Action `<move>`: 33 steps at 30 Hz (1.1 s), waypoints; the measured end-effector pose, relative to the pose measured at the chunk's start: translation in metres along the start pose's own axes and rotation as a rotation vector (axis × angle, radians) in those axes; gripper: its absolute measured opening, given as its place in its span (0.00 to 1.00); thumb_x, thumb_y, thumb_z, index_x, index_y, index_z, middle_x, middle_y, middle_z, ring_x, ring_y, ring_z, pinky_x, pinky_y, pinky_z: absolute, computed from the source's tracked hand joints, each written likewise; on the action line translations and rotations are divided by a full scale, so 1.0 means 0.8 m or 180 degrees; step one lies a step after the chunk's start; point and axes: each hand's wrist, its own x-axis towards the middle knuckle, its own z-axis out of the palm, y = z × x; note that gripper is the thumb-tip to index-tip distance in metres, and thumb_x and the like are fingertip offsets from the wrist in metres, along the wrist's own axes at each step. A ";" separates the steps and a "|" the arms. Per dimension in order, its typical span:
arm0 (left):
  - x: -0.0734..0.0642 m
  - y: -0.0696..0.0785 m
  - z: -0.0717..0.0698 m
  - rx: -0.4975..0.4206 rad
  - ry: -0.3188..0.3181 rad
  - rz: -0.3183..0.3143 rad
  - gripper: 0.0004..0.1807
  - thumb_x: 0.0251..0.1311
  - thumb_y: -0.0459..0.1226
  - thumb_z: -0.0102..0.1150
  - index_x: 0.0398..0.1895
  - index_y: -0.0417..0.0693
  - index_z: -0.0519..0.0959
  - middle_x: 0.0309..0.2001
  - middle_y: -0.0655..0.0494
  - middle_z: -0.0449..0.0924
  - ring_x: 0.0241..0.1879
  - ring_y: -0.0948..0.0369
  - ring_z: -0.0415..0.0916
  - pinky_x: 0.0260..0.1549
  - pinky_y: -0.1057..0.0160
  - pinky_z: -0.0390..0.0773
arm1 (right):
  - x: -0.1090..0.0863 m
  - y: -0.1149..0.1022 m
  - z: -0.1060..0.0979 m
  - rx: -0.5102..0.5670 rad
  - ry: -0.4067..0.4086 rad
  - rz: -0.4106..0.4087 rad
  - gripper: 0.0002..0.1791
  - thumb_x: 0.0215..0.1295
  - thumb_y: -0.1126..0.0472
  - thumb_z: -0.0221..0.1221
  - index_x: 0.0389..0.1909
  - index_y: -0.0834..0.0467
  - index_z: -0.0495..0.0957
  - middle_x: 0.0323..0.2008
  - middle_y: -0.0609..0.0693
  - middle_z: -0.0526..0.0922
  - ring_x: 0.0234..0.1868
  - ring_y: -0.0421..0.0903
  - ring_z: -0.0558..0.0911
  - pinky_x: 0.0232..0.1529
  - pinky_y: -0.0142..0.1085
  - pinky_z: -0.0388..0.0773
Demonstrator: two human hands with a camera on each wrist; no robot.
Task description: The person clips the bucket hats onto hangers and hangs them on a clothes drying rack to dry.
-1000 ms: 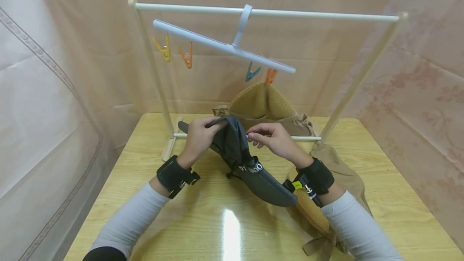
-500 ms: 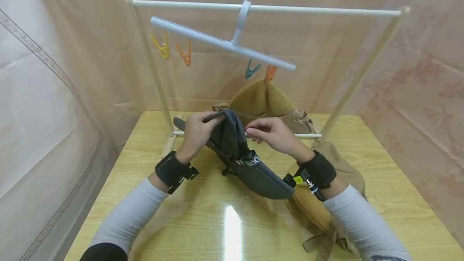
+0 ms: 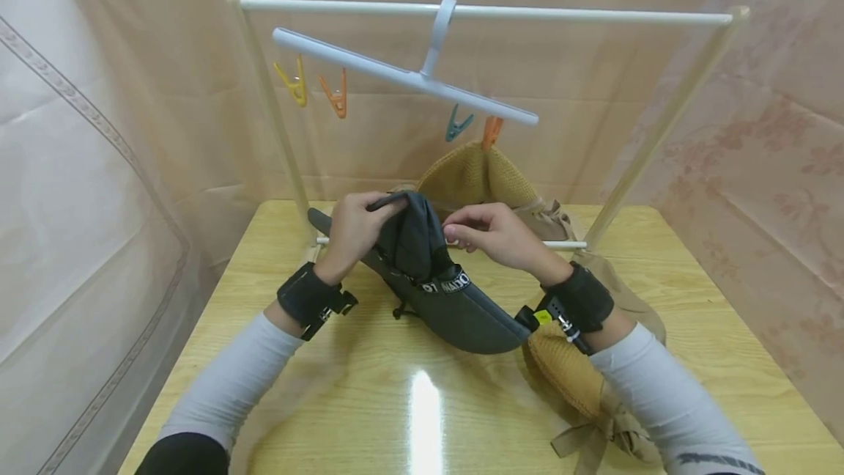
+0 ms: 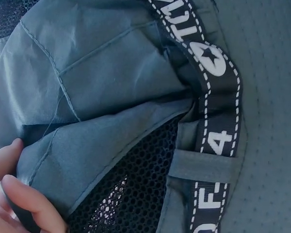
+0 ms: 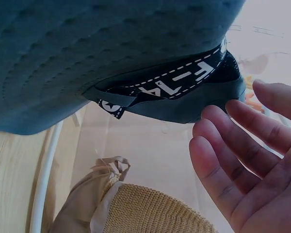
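Note:
A dark grey-green bucket hat (image 3: pixel 461 317) with a stitched brim hangs tilted between both hands. Round its crown runs a black band (image 4: pixel 216 145) with white lettering, above black mesh (image 4: pixel 136 179). My left hand (image 3: pixel 354 233) pinches the folded crown cloth from the left, thumb and fingers over its edge. On the crown's right side is my right hand (image 3: pixel 494 237); its thumb and forefinger tips sit either side of the crown's end in the right wrist view, the other fingers loosely bent. A dark cord (image 3: pixel 402 310) dangles under the brim.
Beyond stands a rack (image 3: pixel 580 15) with a tilted pale-blue hanger (image 3: pixel 395 74). Yellow (image 3: pixel 294 85), orange (image 3: pixel 337 97) and teal (image 3: pixel 457 125) clips hang from it; another orange clip (image 3: pixel 491 133) grips a tan woven hat (image 3: pixel 455 174). A second tan hat (image 3: pixel 570 369) lies under my right forearm.
The bucket hat and both hands have shifted slightly up and left in the head view. The brim has swung a little, and the grip on the crown looks the same.

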 end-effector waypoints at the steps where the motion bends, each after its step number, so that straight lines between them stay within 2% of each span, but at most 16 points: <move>1: 0.002 0.000 0.000 0.0043 -0.0014 0.0002 0.13 0.56 0.47 0.69 0.36 0.48 0.89 0.36 0.51 0.89 0.38 0.56 0.85 0.38 0.57 0.80 | 0.000 -0.001 -0.001 -0.0017 0.0001 0.0004 0.10 0.70 0.62 0.57 0.44 0.62 0.83 0.34 0.57 0.84 0.31 0.42 0.80 0.35 0.34 0.81; 7: 0.013 -0.002 -0.003 0.0225 -0.0011 0.0007 0.14 0.55 0.48 0.69 0.36 0.48 0.89 0.37 0.51 0.89 0.39 0.54 0.85 0.40 0.55 0.81 | 0.004 -0.003 -0.003 -0.0049 -0.0037 0.0111 0.10 0.69 0.59 0.58 0.43 0.60 0.84 0.34 0.61 0.84 0.33 0.47 0.81 0.37 0.35 0.81; 11: 0.019 -0.003 -0.003 0.0314 -0.0022 0.0014 0.14 0.55 0.49 0.68 0.36 0.50 0.89 0.37 0.52 0.89 0.39 0.55 0.85 0.40 0.54 0.81 | 0.006 -0.003 -0.004 -0.0118 -0.0027 0.0168 0.11 0.69 0.58 0.58 0.45 0.60 0.84 0.34 0.58 0.84 0.33 0.49 0.81 0.36 0.35 0.81; 16: 0.028 -0.003 0.000 0.0429 -0.0052 0.0060 0.15 0.57 0.50 0.67 0.39 0.51 0.89 0.38 0.53 0.89 0.40 0.55 0.85 0.40 0.55 0.80 | 0.010 -0.002 -0.007 -0.0270 -0.0006 0.0182 0.12 0.70 0.57 0.58 0.46 0.59 0.83 0.36 0.56 0.85 0.33 0.47 0.81 0.34 0.36 0.81; 25: 0.035 0.001 0.008 0.0672 0.0034 0.0006 0.15 0.56 0.52 0.66 0.35 0.52 0.89 0.35 0.53 0.88 0.36 0.54 0.84 0.34 0.53 0.79 | 0.019 -0.001 -0.011 -0.0480 0.0104 0.0337 0.12 0.69 0.56 0.58 0.43 0.58 0.85 0.34 0.53 0.86 0.30 0.46 0.82 0.33 0.34 0.80; 33: 0.038 -0.001 0.014 0.0668 0.0131 0.0000 0.16 0.56 0.52 0.67 0.35 0.52 0.89 0.36 0.53 0.89 0.37 0.53 0.85 0.36 0.53 0.80 | 0.025 0.000 -0.013 -0.0554 0.0201 0.0507 0.12 0.68 0.55 0.59 0.41 0.58 0.85 0.28 0.54 0.84 0.27 0.43 0.80 0.30 0.32 0.78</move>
